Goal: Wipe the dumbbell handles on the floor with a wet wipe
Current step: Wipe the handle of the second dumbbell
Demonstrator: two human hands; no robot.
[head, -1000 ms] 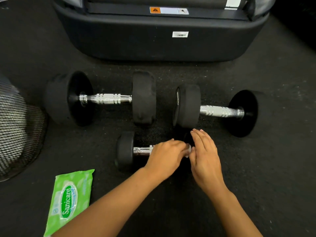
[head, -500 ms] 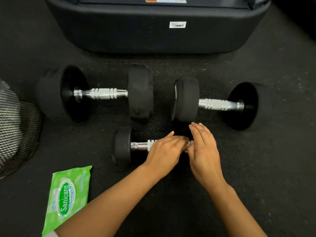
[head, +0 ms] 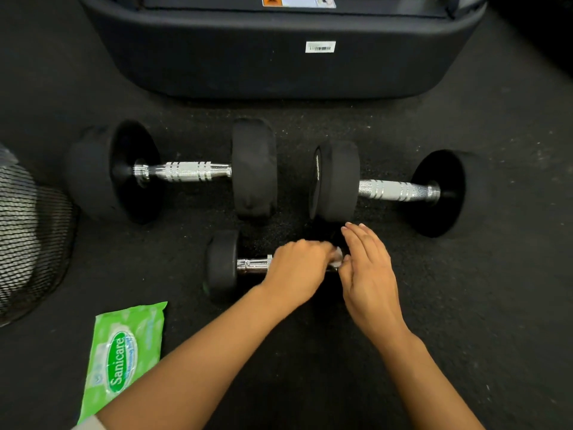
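Note:
Three black dumbbells with chrome handles lie on the dark floor. A small dumbbell (head: 223, 265) lies nearest me. My left hand (head: 297, 271) curls over its handle, holding a white wet wipe (head: 337, 256) that shows at the fingertips. My right hand (head: 369, 271) rests with straight fingers over the small dumbbell's right weight, which it hides. A large dumbbell (head: 186, 171) lies behind at the left, another large dumbbell (head: 393, 190) behind at the right.
A green Sanicare wipes pack (head: 124, 352) lies on the floor at the lower left. A black mesh object (head: 28, 240) sits at the left edge. A dark machine base (head: 279, 57) spans the far side.
The view has shifted slightly. My left hand has moved a little along the small dumbbell's handle; my right hand stays on the right weight.

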